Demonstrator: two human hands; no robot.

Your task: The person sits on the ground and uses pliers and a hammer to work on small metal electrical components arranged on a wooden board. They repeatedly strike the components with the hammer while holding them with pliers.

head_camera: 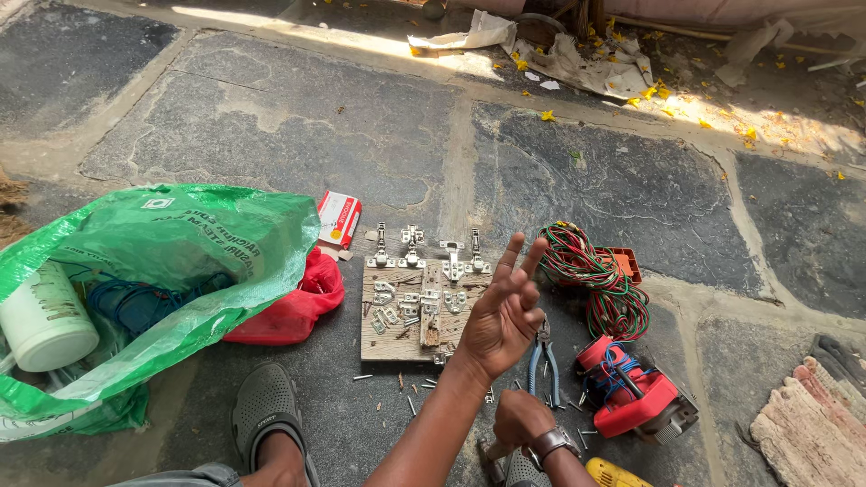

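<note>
Nearest the lens, low in view: right hand [521, 419], fingers curled together into a loose fist, a watch [552, 443] strapped on its wrist; whether anything sits inside the fist cannot be told. Just above it, left hand [502, 311] raised with palm turned up toward the camera, fingers spread apart, gripping nothing, hovering over the right edge of 1 wooden board [395, 341].

On that board and along its far edge: 4 metal cabinet hinges [427, 251] in a row, plus a scatter of small silver mounting plates [397, 304] too crowded to count surely. Around the board's near edge, loose screws [408, 386] strewn on the stone floor [271, 126], number uncertain.

Right of the raised hand: 1 pair of blue-handled pliers [544, 359], lying flat. Beyond it, 1 coil of red and green wire [595, 275] resting against 1 small orange box [624, 261]. Nearer, 1 red power tool [636, 397] with blue cord wrapped round it. At the bottom edge, 1 yellow tool [615, 473], only partly in view.

Left of the board: 1 small red and white carton [339, 219], 1 red plastic bag [298, 302], then 1 large green plastic bag [180, 261] holding 1 white tub [43, 323] and blue wire. At the bottom, 1 grey clog [263, 406] on a foot. Far right, 1 woven mat [816, 410].
</note>
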